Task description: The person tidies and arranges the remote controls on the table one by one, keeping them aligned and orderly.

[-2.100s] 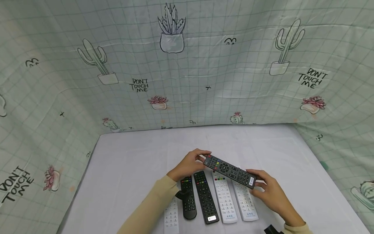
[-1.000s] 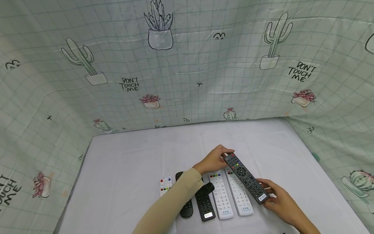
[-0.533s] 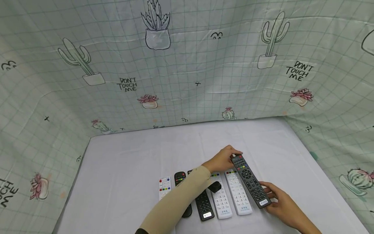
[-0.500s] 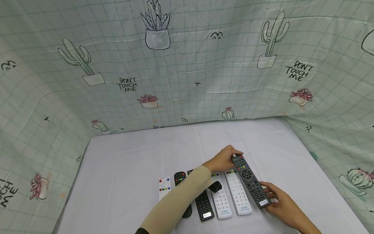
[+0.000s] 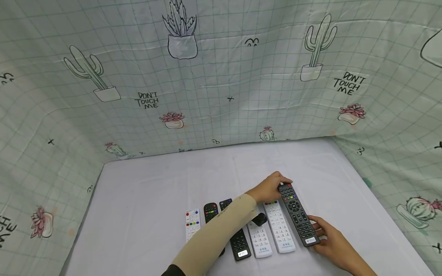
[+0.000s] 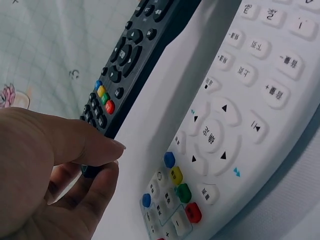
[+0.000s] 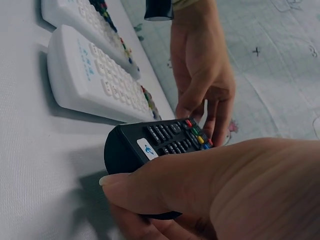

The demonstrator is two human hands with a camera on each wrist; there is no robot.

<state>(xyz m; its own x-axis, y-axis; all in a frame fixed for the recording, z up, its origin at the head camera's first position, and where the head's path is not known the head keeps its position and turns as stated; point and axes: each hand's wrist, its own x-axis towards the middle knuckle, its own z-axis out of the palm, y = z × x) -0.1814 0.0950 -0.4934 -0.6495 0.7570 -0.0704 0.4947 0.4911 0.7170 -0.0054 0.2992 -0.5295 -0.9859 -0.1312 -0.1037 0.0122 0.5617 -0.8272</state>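
A black remote control (image 5: 298,216) lies aslant at the right end of a row of remotes. My left hand (image 5: 270,188) pinches its far end between thumb and fingers, by the coloured buttons, as the left wrist view shows. At its near end, with the white label, my right hand (image 5: 329,239) grips the sides; in the right wrist view the thumb (image 7: 145,185) lies along one edge. A shadow falls beneath that end, and I cannot tell whether it touches the table. Just left of it lies a white remote (image 5: 279,230), face up.
Further left in the row are another white remote (image 5: 260,241), a black one with a label (image 5: 240,247), a rounded black one (image 5: 210,210) and a white one (image 5: 192,222). My left sleeve (image 5: 214,234) crosses above them. Printed cloth (image 5: 207,76) surrounds the white table (image 5: 148,191).
Both hands have carried the black remote rightward from above the white remotes to beside them, turning it nearly parallel to the row and lowering it. The head view has shifted slightly.
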